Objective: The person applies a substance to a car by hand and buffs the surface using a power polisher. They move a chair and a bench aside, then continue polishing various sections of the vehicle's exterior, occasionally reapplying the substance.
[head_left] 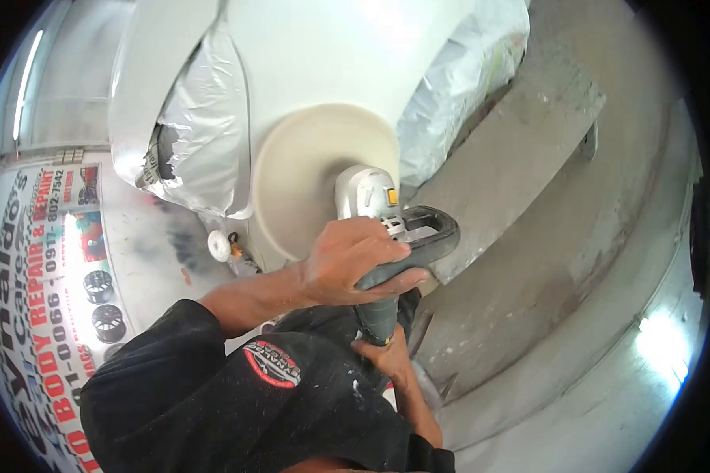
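Note:
Both of my hands hold a power polisher [377,272] with a silver head and a dark body. My left hand [351,260] is wrapped round the front of the body by the black loop handle [442,236]. Lower down, my right hand [388,355] grips the dark rear end. The silver head meets a rounded beige section [292,185] on the corner of a white car body [315,55]. The underside of the head and whatever disc it carries are hidden.
Silver plastic masking covers the headlight area [209,126] and the wheel area [465,94]. A grey board [521,158] lies beside the car at right. A tool with a white round pad [219,246] rests on the floor at left, near a printed banner [55,315].

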